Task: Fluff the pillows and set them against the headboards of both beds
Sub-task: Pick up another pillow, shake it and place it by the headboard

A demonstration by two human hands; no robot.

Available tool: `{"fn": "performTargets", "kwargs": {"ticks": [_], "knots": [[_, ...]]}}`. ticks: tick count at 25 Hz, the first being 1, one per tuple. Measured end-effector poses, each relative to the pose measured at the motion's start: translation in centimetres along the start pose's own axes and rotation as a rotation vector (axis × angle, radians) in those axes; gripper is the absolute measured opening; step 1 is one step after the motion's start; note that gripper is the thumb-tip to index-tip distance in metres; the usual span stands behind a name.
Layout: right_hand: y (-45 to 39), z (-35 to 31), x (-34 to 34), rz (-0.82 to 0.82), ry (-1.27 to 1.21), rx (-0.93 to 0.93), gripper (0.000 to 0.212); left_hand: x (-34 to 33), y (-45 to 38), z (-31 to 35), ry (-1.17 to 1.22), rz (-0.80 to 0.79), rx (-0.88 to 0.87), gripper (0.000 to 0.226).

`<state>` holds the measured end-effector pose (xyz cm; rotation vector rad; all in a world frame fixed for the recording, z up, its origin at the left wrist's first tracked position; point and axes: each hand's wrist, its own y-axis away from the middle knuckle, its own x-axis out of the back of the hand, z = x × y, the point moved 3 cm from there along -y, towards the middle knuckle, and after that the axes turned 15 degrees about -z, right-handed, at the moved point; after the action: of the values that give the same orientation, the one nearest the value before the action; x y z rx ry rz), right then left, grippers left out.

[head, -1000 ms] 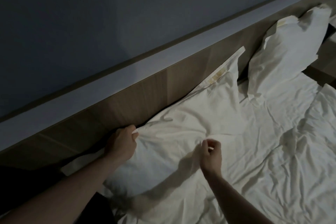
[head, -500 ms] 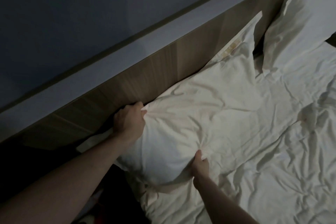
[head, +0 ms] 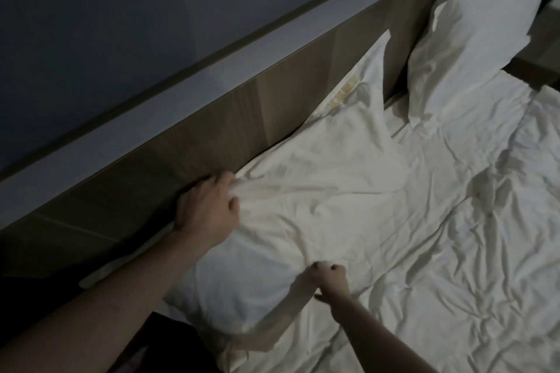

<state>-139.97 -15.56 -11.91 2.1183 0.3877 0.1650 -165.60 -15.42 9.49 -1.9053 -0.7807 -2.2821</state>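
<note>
Dim light. Near pillow (head: pixel 318 221) lies flat, its long axis running along the headboard (head: pixel 212 136), far edge touching it. Left hand (head: pixel 209 209) bunches the case at the headboard-side corner; right hand (head: pixel 328 280) seems to pinch the near edge. Both sit at the pillow's left end; its bulk extends right. Far pillow (head: pixel 472 48) leans upright.
</note>
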Motion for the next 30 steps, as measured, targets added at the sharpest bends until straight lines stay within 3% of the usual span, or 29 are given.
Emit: {"fn": "performTargets", "kwargs": {"ticks": [3, 5, 7, 10, 12, 14, 17, 22, 25, 28, 30], "knots": [[-3.0, -5.9, 6.8, 0.187, -0.111, 0.162, 0.068, 1.3, -4.5, 6.5, 0.161, -0.003, -0.190, 0.047], [-5.0, -10.5, 11.3, 0.298, -0.207, 0.242, 0.098, 1.3, -8.6, 11.1, 0.188, -0.060, -0.221, 0.056], [-5.7, -14.2, 14.3, 0.349, -0.181, 0.278, 0.112, 0.4, -12.3, 15.0, 0.138, -0.112, -0.226, 0.062], [-7.0, -15.8, 15.4, 0.272, -0.187, 0.208, 0.101, -1.1, -16.1, 18.4, 0.165, -0.136, -0.173, 0.067], [-8.3, -15.2, 14.5, 0.164, -0.211, 0.130, 0.077, -1.7, -17.7, 19.4, 0.159, -0.101, -0.134, 0.063], [-10.0, -14.2, 13.5, 0.122, -0.238, 0.102, 0.049, -2.0, -18.6, 19.6, 0.167, -0.048, -0.145, 0.042], [-11.3, -14.0, 13.4, 0.183, -0.289, 0.258, 0.023, -0.7, -18.5, 19.0, 0.253, 0.090, -0.202, 0.017], [-9.8, -16.4, 13.5, 0.320, -0.401, 0.510, 0.031, 2.2, -17.4, 19.0, 0.391, 0.330, -0.335, 0.025], [-10.0, -17.7, 14.0, 0.380, -0.396, 0.568, 0.025, 2.9, -18.8, 20.2, 0.392, 0.322, -0.336, 0.024], [-11.3, -15.9, 14.0, 0.330, -0.196, 0.402, 0.032, 1.5, -19.8, 20.4, 0.166, 0.143, -0.142, 0.027], [-12.0, -12.9, 13.5, 0.264, -0.118, 0.233, 0.066, -0.3, -18.8, 19.8, 0.042, 0.065, -0.098, 0.035]]}}
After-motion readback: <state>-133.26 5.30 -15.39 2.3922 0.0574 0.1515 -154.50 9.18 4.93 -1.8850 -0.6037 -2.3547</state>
